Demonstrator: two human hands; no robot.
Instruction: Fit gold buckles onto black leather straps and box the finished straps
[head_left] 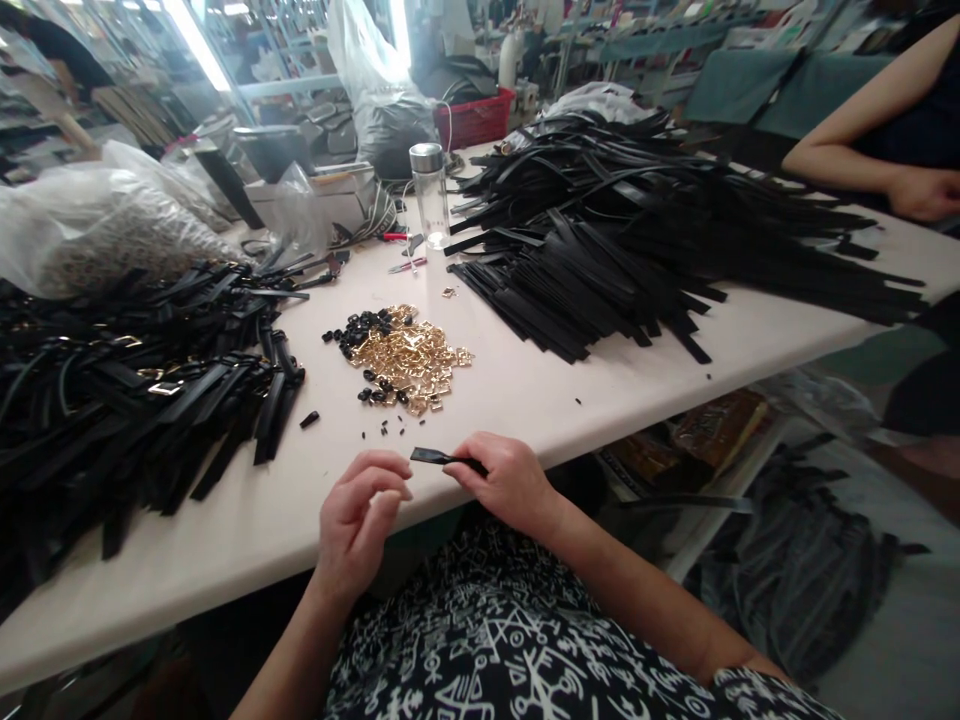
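Black strap (429, 456), above the near edge of the desk (510, 400), looks light and bendable, perhaps slightly slick; its narrowed part, pinched between thumb and fingers of the right hand (514, 485), seems a sound hold, leaving the flat end exposed. Beside that end the left hand (352, 515) is half curled; whether it grips anything, I cannot tell. The right hand hides the strap's other end.

Right hand (514, 482) hides part of thin black strap (430, 456). Edges cut off big black strap pile (187, 420) and bare-armed person (855, 165). Tiny black bits (385, 430) too small to tell.
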